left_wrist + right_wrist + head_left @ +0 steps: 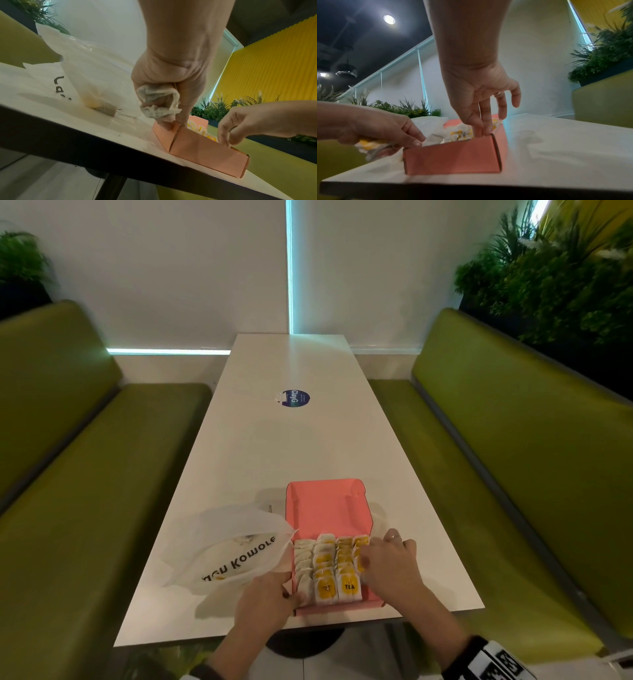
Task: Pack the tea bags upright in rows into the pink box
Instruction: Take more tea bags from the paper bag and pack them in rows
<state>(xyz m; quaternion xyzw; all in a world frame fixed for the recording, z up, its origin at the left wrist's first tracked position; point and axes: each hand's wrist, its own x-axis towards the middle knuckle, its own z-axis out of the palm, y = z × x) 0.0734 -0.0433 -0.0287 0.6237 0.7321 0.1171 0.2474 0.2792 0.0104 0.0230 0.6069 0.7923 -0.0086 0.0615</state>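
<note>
The pink box [325, 508] holds 4 rows of tea bags [334, 570]. The left hand [263, 599], at its left wall, clamps crumpled tea bags [154, 102]. The right hand [390, 565] reaches inside, fingers [483, 121] straight among the bags.

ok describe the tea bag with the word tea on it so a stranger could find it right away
On the long white table, find the open pink box at the near end, between the two hands. Its tea bags stand upright in four rows; take the front bag of the third row from the left. It alone shows TEA in dark letters on its yellow label.
</note>
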